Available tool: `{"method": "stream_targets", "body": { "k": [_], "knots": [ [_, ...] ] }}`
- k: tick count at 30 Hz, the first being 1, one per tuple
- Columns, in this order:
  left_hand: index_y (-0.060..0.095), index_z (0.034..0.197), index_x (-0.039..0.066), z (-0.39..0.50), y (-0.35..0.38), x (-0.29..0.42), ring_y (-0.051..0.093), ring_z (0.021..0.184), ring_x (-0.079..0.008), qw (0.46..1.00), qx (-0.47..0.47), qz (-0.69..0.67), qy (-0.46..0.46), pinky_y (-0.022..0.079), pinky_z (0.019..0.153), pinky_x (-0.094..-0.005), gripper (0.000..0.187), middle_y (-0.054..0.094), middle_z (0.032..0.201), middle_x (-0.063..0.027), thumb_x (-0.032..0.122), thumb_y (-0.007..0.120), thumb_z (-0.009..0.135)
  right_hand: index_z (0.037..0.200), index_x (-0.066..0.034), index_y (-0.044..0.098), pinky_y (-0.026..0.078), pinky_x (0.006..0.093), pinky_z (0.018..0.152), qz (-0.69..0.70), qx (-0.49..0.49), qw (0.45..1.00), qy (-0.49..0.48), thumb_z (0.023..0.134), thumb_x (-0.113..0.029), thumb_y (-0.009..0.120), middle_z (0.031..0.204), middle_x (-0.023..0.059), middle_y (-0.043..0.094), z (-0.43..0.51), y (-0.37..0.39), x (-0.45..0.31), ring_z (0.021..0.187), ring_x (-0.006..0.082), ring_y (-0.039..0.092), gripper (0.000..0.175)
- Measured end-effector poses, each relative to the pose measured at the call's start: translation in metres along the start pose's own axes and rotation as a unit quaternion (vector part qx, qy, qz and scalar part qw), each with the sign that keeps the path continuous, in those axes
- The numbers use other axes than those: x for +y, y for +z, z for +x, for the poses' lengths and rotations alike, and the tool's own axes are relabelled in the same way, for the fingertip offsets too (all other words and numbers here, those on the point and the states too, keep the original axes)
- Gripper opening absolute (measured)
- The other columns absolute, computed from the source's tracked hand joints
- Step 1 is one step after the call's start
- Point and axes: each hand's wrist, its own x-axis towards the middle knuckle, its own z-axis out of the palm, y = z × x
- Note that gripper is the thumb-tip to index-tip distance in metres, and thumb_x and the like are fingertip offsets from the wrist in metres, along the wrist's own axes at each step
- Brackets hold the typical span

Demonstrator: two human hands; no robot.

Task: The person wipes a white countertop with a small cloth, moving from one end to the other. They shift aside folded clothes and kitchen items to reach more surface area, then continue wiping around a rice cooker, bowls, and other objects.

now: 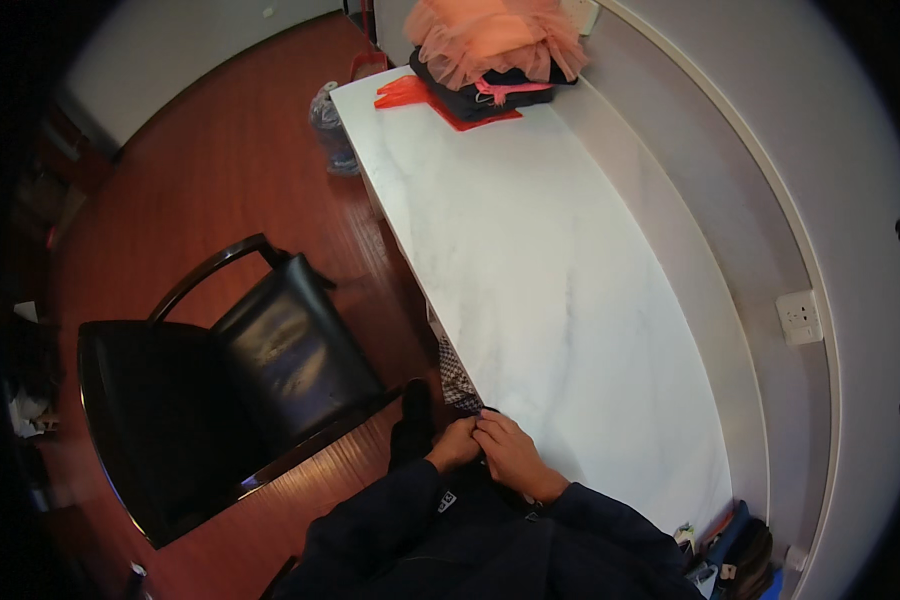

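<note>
My left hand and my right hand meet in front of my body, beside the near part of the table's long edge. The fingers of both are bent and pressed together. A small dark thing shows at the right fingertips, but what it is and which hand grips it cannot be made out. Alongside is the white marble-patterned tabletop. Just below its edge, near my fingers, hangs or lies a black-and-white checked cloth, partly hidden.
A black armchair stands on the reddish wood floor to the left. At the table's far end, folded dark clothes and a peach tulle garment lie on a red plastic bag. A wall socket is at right.
</note>
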Motion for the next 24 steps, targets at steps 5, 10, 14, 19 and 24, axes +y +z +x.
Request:
{"method": "stream_targets", "body": {
  "k": [5, 10, 14, 19, 24],
  "knots": [
    [0.07, 0.11, 0.002, -0.025, 0.003, 0.053, 0.072, 0.097, -0.034, 0.995, -0.018, 0.096, -0.018, 0.056, 0.083, -0.0404, 0.032, 0.073, 0.102, -0.0206, 0.017, 0.074, 0.082, 0.121, -0.0015, 0.065, 0.049, 0.0419, 0.105, 0.01, 0.031, 0.999, 0.043, 0.078, 0.005, 0.064, 0.131, 0.0152, 0.06, -0.036, -0.016, -0.005, 0.129, 0.0347, 0.054, 0.044],
    [0.07, 0.106, -0.001, -0.031, 0.01, 0.091, 0.072, 0.09, -0.0331, 0.986, 0.062, 0.147, 0.051, 0.056, 0.078, -0.0399, 0.033, 0.073, 0.099, -0.02, 0.022, 0.078, 0.083, 0.127, -0.0015, 0.061, 0.051, 0.0436, 0.1, 0.051, 0.12, 0.98, 0.15, 0.08, 0.004, 0.064, 0.131, 0.0174, 0.059, -0.045, -0.027, 0.001, 0.12, 0.0399, 0.057, 0.047],
    [0.071, 0.11, -0.002, -0.014, 0.023, 0.101, 0.07, 0.094, -0.0351, 0.97, 0.113, 0.158, 0.147, 0.055, 0.082, -0.0411, 0.03, 0.072, 0.105, -0.0214, 0.019, 0.073, 0.089, 0.135, 0.0001, 0.055, 0.049, 0.0463, 0.102, 0.065, 0.18, 0.961, 0.199, 0.082, 0.002, 0.064, 0.135, 0.0233, 0.055, -0.043, -0.035, 0.01, 0.123, 0.0438, 0.054, 0.054],
    [0.07, 0.115, -0.001, -0.011, 0.022, 0.1, 0.07, 0.099, -0.0359, 0.986, 0.064, 0.106, 0.114, 0.054, 0.088, -0.041, 0.03, 0.071, 0.109, -0.0222, 0.02, 0.068, 0.093, 0.141, 0.0007, 0.052, 0.044, 0.0487, 0.108, 0.012, 0.165, 0.972, 0.169, 0.084, 0.0, 0.064, 0.142, 0.0245, 0.052, -0.04, -0.019, 0.009, 0.128, 0.0453, 0.051, 0.058],
    [0.07, 0.109, -0.001, 0.002, -0.004, 0.105, 0.07, 0.095, -0.0344, 0.95, 0.171, 0.162, 0.206, 0.056, 0.078, -0.0386, 0.023, 0.07, 0.109, -0.0204, 0.01, 0.071, 0.09, 0.14, 0.0013, 0.054, 0.04, 0.0471, 0.113, -0.037, 0.172, 0.971, 0.16, 0.085, 0.002, 0.062, 0.146, 0.0243, 0.049, -0.015, -0.001, 0.014, 0.136, 0.0434, 0.046, 0.056]
  ]
}}
